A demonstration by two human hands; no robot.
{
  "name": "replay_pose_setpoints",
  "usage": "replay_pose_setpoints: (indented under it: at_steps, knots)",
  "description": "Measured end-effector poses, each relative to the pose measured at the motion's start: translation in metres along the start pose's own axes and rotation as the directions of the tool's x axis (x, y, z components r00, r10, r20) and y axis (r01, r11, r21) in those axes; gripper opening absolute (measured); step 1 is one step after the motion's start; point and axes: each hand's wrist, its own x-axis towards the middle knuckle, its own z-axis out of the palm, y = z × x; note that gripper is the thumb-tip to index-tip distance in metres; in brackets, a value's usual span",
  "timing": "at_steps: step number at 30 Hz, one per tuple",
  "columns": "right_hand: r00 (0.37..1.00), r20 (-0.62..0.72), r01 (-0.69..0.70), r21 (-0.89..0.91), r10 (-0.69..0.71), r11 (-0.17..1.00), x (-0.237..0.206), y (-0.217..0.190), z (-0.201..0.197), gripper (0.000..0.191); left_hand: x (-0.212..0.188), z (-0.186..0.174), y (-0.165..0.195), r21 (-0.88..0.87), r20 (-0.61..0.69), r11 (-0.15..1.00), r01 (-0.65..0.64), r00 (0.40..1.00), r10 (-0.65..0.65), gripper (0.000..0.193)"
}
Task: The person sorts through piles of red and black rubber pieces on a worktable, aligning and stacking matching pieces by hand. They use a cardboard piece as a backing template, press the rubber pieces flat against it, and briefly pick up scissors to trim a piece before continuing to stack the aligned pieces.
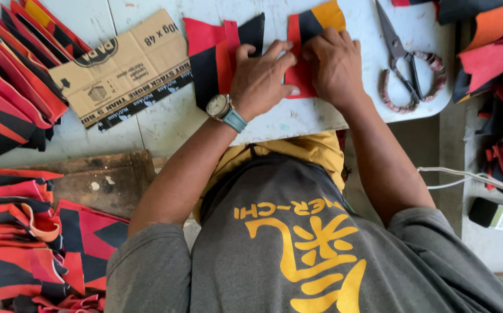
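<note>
Fabric piece (pixel 302 72): red, black and orange cloth lying flat on the white tabletop (pixel 298 119), near its front edge, under both hands.
Left hand (pixel 262 78): palm down, fingers (pixel 274 52) spread and pressed flat on the cloth, gripping nothing; a wristwatch (pixel 223 109) with a teal strap on the wrist.
Right hand (pixel 333 61): palm down just beside the left, fingers curled onto the same cloth, pressing rather than clasping.
Second fabric piece (pixel 219 55): red and black, partly under the left hand, touching the first.
Scissors (pixel 405 64): black blades, handles wrapped in pink and grey cloth, lying closed to the right of the hands, apart from the cloth.
Cardboard sheet (pixel 121 69): flattened brown box panel, left of the hands, on the tabletop.
Left stacks (pixel 13 87): piled red, black and orange cloth pieces on the tabletop's left end; more piles (pixel 25 237) lower down.
Right stack (pixel 495 52): like-coloured cloth heaped past the tabletop's right edge.
Wooden board (pixel 103 179): worn, dark, below the tabletop at left.
Cable (pixel 471 177): white, running at right.
Containers: none seen holding anything.
</note>
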Motion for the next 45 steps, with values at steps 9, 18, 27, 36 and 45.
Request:
replay_pose_setpoints:
  at_steps: [9, 18, 27, 36, 45]
  knots:
    - [1.0, -0.004, 0.002, -0.014, -0.002, 1.0, -0.008, 0.001, 0.004, 0.004, -0.001, 0.004, -0.003, 0.011, -0.018, 0.999, -0.052, 0.998, 0.053, 0.05]
    - [0.99, 0.129, -0.089, 0.215, 0.063, 0.973, -0.067, -0.003, -0.026, 0.013, -0.008, 0.013, 0.002, 0.053, 0.014, 0.994, -0.091, 0.996, 0.091, 0.059]
    - [1.0, -0.008, -0.02, 0.106, 0.021, 0.994, -0.028, -0.004, -0.008, 0.009, -0.024, 0.024, 0.003, -0.044, -0.087, 0.999, -0.003, 0.996, -0.001, 0.045]
    - [0.999, 0.041, 0.021, 0.077, -0.024, 0.997, -0.026, 0.001, -0.007, 0.004, -0.016, 0.008, 0.009, 0.037, -0.086, 0.999, -0.013, 0.996, 0.016, 0.041]
    - [0.986, 0.168, 0.008, 0.065, -0.019, 0.998, -0.044, -0.011, -0.021, 0.003, -0.015, 0.007, 0.011, 0.065, -0.094, 0.997, -0.036, 0.995, 0.042, 0.043]
